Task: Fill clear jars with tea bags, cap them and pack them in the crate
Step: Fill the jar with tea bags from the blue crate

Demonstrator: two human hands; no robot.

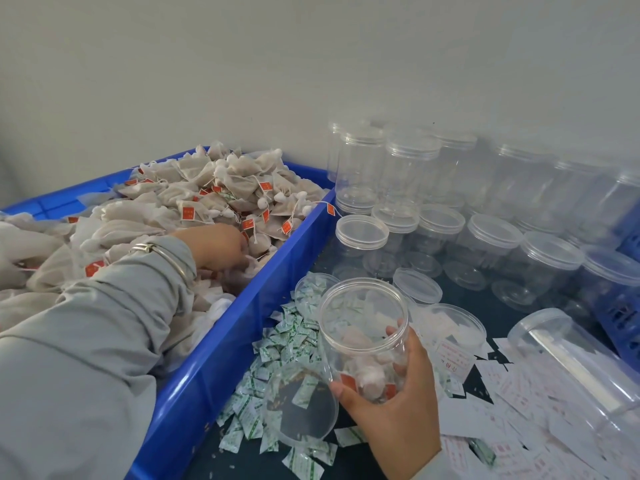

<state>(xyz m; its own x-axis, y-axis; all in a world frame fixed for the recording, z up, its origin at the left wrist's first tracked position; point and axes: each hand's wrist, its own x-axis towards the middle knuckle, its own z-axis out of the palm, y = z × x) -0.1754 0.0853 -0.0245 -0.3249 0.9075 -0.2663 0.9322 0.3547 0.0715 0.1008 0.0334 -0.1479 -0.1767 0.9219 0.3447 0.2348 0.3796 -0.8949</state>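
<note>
Hands: R (394, 396) grips open jar (363, 330); L (221, 249) in tea bags (221, 188).

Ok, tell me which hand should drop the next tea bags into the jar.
Left. The left hand is already in the blue bin among the tea bags; the right hand holds the open jar.

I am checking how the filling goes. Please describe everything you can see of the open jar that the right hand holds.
The open jar is a clear, round container that looks like plastic, with no lid on its wide mouth. It is tilted, mouth toward the camera. A few tea bags with red tags lie at its bottom, so it is far from full. The right hand grips its lower part, above the table beside the blue bin.
</note>
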